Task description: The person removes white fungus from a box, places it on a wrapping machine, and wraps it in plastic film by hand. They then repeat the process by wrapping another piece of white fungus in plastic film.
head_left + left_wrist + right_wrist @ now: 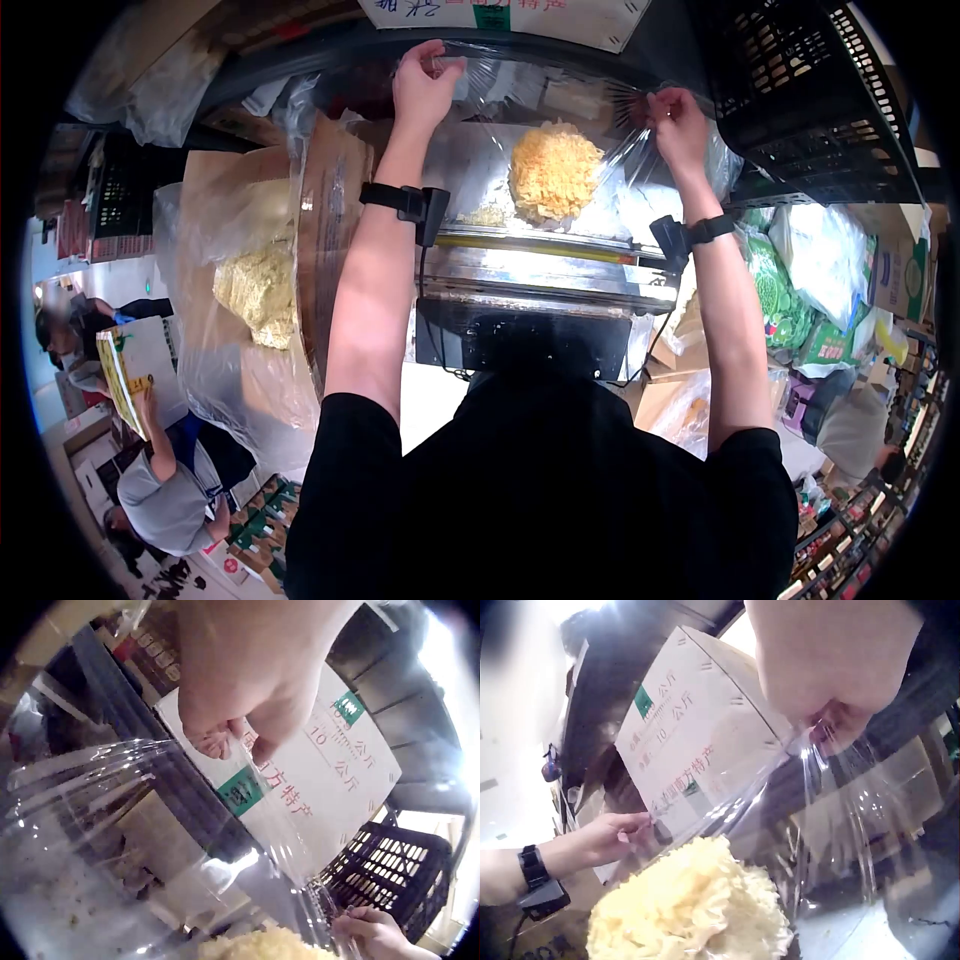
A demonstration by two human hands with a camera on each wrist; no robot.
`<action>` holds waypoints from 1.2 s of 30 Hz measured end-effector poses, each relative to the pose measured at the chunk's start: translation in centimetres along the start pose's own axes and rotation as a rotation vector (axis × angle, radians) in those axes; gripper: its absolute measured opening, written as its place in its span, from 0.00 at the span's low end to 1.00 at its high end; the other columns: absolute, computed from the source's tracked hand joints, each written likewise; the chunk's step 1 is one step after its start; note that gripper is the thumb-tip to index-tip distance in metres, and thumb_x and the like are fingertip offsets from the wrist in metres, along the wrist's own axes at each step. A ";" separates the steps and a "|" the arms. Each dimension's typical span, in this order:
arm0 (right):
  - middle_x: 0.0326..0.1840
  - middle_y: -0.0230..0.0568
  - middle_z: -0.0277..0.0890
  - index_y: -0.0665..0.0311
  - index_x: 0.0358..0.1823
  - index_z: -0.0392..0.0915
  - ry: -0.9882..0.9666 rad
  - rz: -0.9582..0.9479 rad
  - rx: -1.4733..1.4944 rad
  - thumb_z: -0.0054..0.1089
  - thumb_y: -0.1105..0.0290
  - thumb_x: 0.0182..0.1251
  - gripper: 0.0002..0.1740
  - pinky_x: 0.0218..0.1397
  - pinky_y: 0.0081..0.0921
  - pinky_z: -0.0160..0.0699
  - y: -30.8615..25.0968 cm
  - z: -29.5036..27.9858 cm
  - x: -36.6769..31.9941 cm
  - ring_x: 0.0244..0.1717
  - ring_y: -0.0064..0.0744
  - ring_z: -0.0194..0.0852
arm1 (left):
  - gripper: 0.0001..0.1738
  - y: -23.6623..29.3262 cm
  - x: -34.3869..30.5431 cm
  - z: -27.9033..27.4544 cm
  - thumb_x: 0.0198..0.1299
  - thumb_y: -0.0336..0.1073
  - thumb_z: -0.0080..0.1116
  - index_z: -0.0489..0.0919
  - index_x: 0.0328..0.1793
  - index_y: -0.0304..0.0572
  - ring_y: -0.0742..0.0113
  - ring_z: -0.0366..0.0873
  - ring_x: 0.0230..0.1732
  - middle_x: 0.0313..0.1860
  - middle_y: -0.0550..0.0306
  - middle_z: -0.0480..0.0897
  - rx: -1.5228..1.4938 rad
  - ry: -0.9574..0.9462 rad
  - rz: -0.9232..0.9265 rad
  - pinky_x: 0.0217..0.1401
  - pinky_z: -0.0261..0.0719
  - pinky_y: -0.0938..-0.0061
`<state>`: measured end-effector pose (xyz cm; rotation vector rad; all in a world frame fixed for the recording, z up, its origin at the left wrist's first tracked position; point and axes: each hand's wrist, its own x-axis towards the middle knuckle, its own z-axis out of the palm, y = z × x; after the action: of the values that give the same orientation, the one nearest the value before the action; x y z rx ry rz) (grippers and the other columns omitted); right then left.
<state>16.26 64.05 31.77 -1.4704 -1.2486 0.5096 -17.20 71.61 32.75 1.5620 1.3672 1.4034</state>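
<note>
A pale yellow, frilly clump of food point(555, 172) sits on the metal top of a film-wrapping station point(540, 270). Beyond and over it, a sheet of clear plastic film point(836, 817) stretches between both hands. My left hand point(425, 92) pinches the film's far left edge, thumb against curled fingers, close to a white carton point(300, 787) in the left wrist view. The opposite edge is gripped by my right hand point(680, 130), where the film gathers into tight creases at the fingertips. In the right wrist view the clump lies below the taut film.
A black slotted crate point(810, 110) stands at the far right. To the left is an open cardboard box point(335, 190) beside a plastic-lined one holding more pale yellow pieces point(255, 295). Green printed bags point(785, 285) lie right. People are at the left, one holding a flat box point(125, 385).
</note>
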 end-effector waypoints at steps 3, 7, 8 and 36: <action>0.23 0.37 0.76 0.67 0.33 0.75 -0.024 0.063 -0.130 0.61 0.71 0.61 0.06 0.26 0.21 0.74 -1.0 1.1 -0.9 0.21 0.23 0.75 | 0.32 -0.9 -0.6 1.1 0.44 0.44 0.73 0.76 0.52 0.31 0.64 0.81 0.37 0.44 0.48 0.81 0.189 0.012 0.024 0.41 0.79 0.72; 0.29 0.45 0.78 0.66 0.34 0.76 -0.072 -0.104 -0.336 0.59 0.73 0.58 0.05 0.35 0.30 0.76 2.7 2.5 -1.3 0.29 0.38 0.79 | 0.37 -3.0 -1.3 2.4 0.40 0.53 0.74 0.77 0.50 0.30 0.60 0.79 0.37 0.40 0.47 0.80 0.387 -0.012 0.004 0.42 0.77 0.70; 0.31 0.46 0.78 0.66 0.34 0.76 -0.066 -0.241 -0.397 0.59 0.73 0.58 0.05 0.38 0.32 0.76 2.6 2.8 -1.4 0.33 0.42 0.80 | 0.37 -4.1 -1.5 2.9 0.40 0.53 0.74 0.77 0.50 0.30 0.60 0.79 0.37 0.40 0.47 0.80 0.387 -0.013 0.003 0.42 0.77 0.70; 0.25 0.32 0.75 0.64 0.44 0.82 -0.312 0.639 0.041 0.55 0.65 0.61 0.14 0.27 0.21 0.67 4.0 1.3 -2.1 0.21 0.22 0.66 | 0.16 -4.7 0.1 -0.8 0.51 0.40 0.64 0.80 0.32 0.31 0.48 0.82 0.37 0.33 0.44 0.82 0.236 -0.026 -0.645 0.42 0.81 0.61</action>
<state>16.10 63.35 27.14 -1.7965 -0.9669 1.2191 -19.27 72.85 28.62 1.1036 1.8532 0.8460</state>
